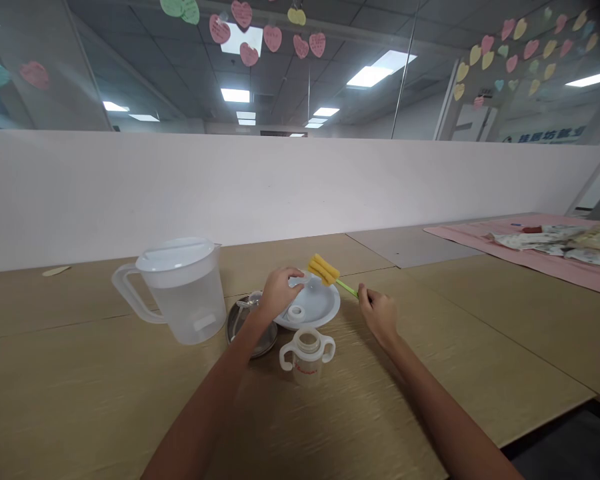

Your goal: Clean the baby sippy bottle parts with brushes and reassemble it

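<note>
My right hand [379,312] is closed around the green handle of a bottle brush [324,269] with a yellow sponge head. The sponge is raised over the far rim of a white basin [330,310]. Pinched in my left hand [279,292], above the basin, is a small clear cap [305,277]; its exact shape is hard to make out. A white ring-shaped lid [295,313] lies in the basin. In front stands a two-handled baby bottle [308,360], upright with its mouth uncovered. Partly behind my left forearm, a metal bowl [265,347] holds clear and white small parts.
A lidded translucent pitcher [193,293] stands on the left, its handle pointing left. Far right, a pink cloth [460,235] bears crumpled packaging. A flat beige piece [57,271] lies at the back left. A white wall [280,187] closes off the table's far side.
</note>
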The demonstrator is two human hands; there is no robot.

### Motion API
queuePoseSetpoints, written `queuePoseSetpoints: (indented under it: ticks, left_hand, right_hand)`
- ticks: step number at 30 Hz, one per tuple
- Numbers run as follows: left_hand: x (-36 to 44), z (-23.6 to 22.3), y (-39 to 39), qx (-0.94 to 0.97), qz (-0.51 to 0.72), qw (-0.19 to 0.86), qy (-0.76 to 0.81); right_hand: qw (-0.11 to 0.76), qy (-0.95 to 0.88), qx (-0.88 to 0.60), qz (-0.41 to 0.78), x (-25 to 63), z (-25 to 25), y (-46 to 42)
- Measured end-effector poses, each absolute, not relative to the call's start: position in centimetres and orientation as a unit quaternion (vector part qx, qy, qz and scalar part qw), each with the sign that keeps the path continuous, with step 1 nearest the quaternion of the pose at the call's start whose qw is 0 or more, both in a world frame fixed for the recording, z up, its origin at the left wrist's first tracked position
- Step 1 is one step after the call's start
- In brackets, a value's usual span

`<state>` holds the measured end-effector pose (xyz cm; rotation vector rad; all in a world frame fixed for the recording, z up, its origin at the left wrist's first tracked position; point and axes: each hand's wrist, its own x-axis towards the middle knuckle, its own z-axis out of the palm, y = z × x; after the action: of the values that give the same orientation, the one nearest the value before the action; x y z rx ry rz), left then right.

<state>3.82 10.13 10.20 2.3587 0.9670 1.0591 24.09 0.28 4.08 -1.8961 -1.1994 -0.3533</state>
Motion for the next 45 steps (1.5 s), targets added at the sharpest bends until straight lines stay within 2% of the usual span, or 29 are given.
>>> queuePoseSetpoints:
  ticks: [5, 11, 17, 21, 27, 33, 38, 45]
  left_hand:
    - [3.9, 11.1, 9.5, 0.773, 0.456, 0.242, 0.368]
    - [3.8, 11.4, 9.5, 0.731, 0.490, 0.305, 0.364]
    - [3.6, 11.8, 9.3, 0.674, 0.513, 0.403, 0.347]
    - [3.6, 12.0, 8.8, 0.642, 0.516, 0.465, 0.326]
    - [3.6, 12.3, 8.7, 0.616, 0.527, 0.496, 0.311]
    - [3.7, 12.4, 8.5, 0.652, 0.491, 0.495, 0.297]
    - [3.7, 12.6, 8.1, 0.631, 0.476, 0.547, 0.276]
    - [3.4, 13.0, 7.8, 0.617, 0.485, 0.540, 0.305]
  right_hand:
    - [0.427, -0.491, -0.747, -0.139, 24.0, 3.9, 0.4]
    - [0.380, -0.485, -0.764, -0.191, 24.1, 3.8, 0.5]
    - [0.444, -0.494, -0.719, -0.206, 24.0, 3.7, 0.3]
    - [0.424, -0.514, -0.717, -0.205, 24.0, 3.5, 0.4]
    - [0.405, -0.476, -0.757, -0.192, 24.3, 3.4, 0.6]
    - [0.440, -0.519, -0.714, -0.162, 23.8, 3.3, 0.6]
    - [0.475, -0.531, -0.678, -0.181, 23.8, 3.2, 0.4]
    - [0.476, -0.550, -0.648, -0.227, 23.5, 2.9, 0.7]
